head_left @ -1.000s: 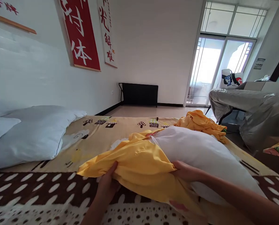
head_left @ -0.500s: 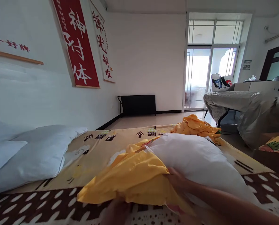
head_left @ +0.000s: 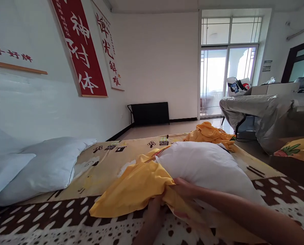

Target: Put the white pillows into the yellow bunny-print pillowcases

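Note:
A yellow pillowcase (head_left: pixel 131 190) lies bunched over the left end of a white pillow (head_left: pixel 205 166) on the patterned bed cover. My right hand (head_left: pixel 185 189) is closed on the pillowcase's edge where it meets the pillow. Just to its left and lower, my left hand (head_left: pixel 155 206) grips the underside of the same cloth, its fingers partly hidden in the folds. Most of the pillow is bare, and the pillowcase's left corner hangs loose toward the brown band of the cover.
White pillows (head_left: pixel 47 166) rest at the left by the wall. Another bunched yellow cloth (head_left: pixel 208 132) lies behind the working pillow. A plastic-wrapped table (head_left: pixel 249 102) stands at the right, with a box holding yellow cloth (head_left: pixel 300 149) in front. A black folded panel (head_left: pixel 149 114) leans at the back wall.
My left hand has moved up and right along the pillowcase, close to my right hand. The right hand has shifted slightly left, and the cloth is gathered more between them.

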Tool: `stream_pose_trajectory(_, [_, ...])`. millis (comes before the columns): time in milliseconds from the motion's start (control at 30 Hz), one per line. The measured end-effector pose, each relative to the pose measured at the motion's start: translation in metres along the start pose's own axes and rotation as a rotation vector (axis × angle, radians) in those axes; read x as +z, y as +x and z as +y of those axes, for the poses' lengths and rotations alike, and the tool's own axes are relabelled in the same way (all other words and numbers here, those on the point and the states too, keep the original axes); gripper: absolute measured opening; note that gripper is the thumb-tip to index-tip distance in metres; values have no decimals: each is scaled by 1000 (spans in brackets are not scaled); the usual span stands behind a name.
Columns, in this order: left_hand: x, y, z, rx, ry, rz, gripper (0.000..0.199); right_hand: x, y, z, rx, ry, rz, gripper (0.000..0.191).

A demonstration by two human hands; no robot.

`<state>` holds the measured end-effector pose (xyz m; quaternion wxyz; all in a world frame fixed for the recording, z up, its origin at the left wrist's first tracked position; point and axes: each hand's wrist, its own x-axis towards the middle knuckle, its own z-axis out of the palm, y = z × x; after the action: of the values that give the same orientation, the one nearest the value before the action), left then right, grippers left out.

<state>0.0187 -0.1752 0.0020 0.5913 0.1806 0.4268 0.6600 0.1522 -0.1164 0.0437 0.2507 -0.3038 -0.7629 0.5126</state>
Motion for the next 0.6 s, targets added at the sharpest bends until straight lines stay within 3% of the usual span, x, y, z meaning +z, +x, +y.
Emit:
stream_pose_trajectory(100, [11,5,19,128,-26,55,20,-10,7,-19,3,61,81,24])
stream_pose_trajectory(233, [26,12,63,257,-42,91,18,-41,15,-55,-2,231,224,31])
stream_pose_trajectory(300, [25,11,82,291,-45,114,23,-57,9,-68,6,354,244,35])
stream_pose_trajectory(367, [15,6,92,315,-44,143,29,-69,-3,-73,45,461,184,36])
stream_pose_trajectory(467, [-6,-8,86,279,-29,160,37,-74,-18,-70,149,479,86,36])
stream_pose_trajectory(600, [-21,-26,45,84,-18,46,35,-55,-8,-70,264,298,-5,26])
